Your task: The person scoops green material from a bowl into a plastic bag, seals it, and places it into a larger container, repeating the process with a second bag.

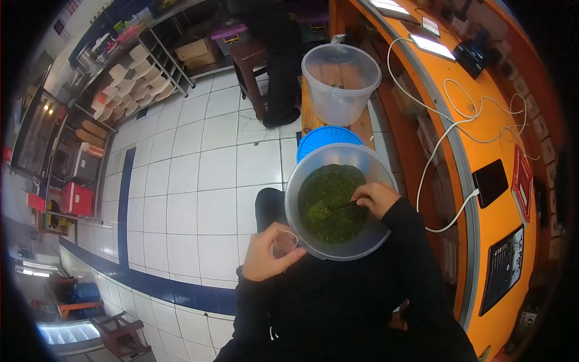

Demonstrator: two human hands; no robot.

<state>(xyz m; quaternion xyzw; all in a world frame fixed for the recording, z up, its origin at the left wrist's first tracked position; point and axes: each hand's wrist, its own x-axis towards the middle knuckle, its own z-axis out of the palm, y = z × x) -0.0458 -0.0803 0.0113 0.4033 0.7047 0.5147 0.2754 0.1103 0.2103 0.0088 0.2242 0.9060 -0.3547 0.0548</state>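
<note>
A large translucent plastic bucket (294,208) holds a wet, dark green chopped mass (332,220). My right hand (377,198) reaches over its right side, fingers closed on the dark handle of a spoon (346,206). The spoon's far end carries a lighter green heap and lies in or just over the mass. By the bucket's lower left rim, my left hand (268,253) is wrapped round a small clear plastic cup (284,242), its mouth facing up.
Behind the bucket are a blue lid (325,137) and a second translucent bucket (341,102) on a wooden bench (363,128). An orange counter (464,163) with cables, tablets and phones runs along the right. A person in dark trousers (278,66) stands ahead near a brown stool (248,60).
</note>
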